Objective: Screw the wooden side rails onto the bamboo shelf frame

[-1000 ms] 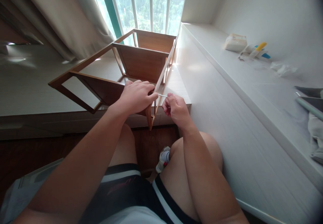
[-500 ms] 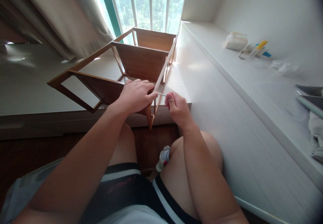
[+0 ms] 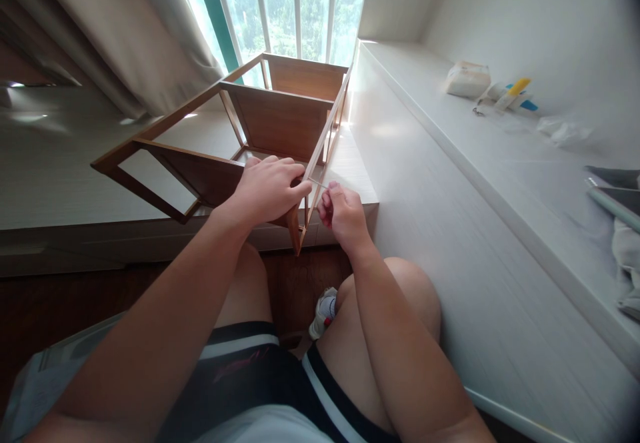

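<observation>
A brown wooden shelf frame (image 3: 280, 120) with several boards lies on its side on the pale ledge, its near end sticking out over the edge. My left hand (image 3: 270, 188) grips the nearest board at its right end, fingers over the top and thumb toward the side rail. Pinched in my right hand (image 3: 346, 215) is a thin metal hex key (image 3: 319, 184), its shaft running left to the rail beside my left thumb. The tip, and whatever it meets there, is hidden.
Close on the right rises a white cabinet side (image 3: 425, 183). Its top carries a white block-shaped pack (image 3: 468, 80), a yellow-handled tool (image 3: 515, 92) and a crumpled clear bag (image 3: 564, 131). Behind the shelf is a barred window (image 3: 295, 16), with a curtain (image 3: 125, 30) at left.
My right hand has turned and shifted slightly left and down, its fingers curled differently around the hex key. The left hand and shelf frame have hardly moved.
</observation>
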Action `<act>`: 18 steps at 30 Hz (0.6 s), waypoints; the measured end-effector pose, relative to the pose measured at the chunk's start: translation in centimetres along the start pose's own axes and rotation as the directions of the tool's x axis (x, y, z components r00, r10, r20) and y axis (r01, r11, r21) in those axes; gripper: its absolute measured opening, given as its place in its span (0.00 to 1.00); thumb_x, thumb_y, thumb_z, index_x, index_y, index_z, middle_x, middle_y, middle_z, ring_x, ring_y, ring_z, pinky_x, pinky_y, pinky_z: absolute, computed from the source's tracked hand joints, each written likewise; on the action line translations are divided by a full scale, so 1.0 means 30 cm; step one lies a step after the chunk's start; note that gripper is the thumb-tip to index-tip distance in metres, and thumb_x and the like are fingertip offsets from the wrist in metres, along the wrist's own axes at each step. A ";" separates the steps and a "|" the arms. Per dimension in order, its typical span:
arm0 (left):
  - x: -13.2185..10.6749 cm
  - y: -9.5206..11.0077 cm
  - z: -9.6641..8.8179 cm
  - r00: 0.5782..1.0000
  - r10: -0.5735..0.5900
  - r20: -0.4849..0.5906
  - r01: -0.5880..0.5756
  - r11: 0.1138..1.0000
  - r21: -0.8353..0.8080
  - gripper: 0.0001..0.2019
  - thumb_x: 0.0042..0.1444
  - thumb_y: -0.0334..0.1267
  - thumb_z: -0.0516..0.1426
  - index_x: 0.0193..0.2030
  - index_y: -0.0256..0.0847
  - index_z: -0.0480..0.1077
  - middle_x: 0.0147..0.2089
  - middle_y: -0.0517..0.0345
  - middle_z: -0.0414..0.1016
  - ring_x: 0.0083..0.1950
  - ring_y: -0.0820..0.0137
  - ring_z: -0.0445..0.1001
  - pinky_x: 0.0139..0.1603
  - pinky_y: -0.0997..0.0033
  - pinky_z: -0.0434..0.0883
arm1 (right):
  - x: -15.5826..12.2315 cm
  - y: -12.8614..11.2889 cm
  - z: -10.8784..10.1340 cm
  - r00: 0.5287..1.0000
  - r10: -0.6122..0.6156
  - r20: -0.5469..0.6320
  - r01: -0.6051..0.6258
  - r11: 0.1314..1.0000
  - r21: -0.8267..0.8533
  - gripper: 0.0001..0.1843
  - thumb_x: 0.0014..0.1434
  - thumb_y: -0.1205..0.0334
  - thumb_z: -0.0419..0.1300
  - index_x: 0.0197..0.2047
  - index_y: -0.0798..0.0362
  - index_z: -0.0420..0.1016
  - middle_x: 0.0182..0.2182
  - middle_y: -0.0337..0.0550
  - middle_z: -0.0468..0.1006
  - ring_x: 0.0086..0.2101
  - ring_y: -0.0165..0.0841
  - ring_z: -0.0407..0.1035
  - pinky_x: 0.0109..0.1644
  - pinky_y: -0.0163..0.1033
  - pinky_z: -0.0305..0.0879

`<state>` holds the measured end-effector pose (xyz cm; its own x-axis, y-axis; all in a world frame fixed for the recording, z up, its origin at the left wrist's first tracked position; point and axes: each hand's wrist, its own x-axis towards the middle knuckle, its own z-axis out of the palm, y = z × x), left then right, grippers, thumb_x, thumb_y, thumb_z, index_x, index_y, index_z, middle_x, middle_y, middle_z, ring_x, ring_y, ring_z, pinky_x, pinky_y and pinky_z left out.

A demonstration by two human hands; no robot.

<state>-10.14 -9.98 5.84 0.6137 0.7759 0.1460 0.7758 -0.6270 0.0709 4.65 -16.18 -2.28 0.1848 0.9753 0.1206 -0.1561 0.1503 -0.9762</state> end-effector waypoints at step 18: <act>0.001 -0.001 0.000 1.000 0.002 0.003 -0.002 1.000 -0.007 0.15 0.62 0.47 0.47 0.29 0.42 0.64 0.42 0.55 0.76 0.46 0.58 0.71 0.47 0.55 0.59 | -0.006 -0.054 -0.084 0.945 -0.293 0.146 0.325 0.793 -0.516 0.23 0.72 0.47 0.47 0.29 0.50 0.64 0.23 0.37 0.65 0.26 0.31 0.61 0.33 0.38 0.56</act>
<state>-10.14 -9.95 5.84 0.6155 0.7750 0.1432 0.7738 -0.6288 0.0771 7.32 -17.01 -1.16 0.0791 0.9011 0.4263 0.4369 0.3531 -0.8273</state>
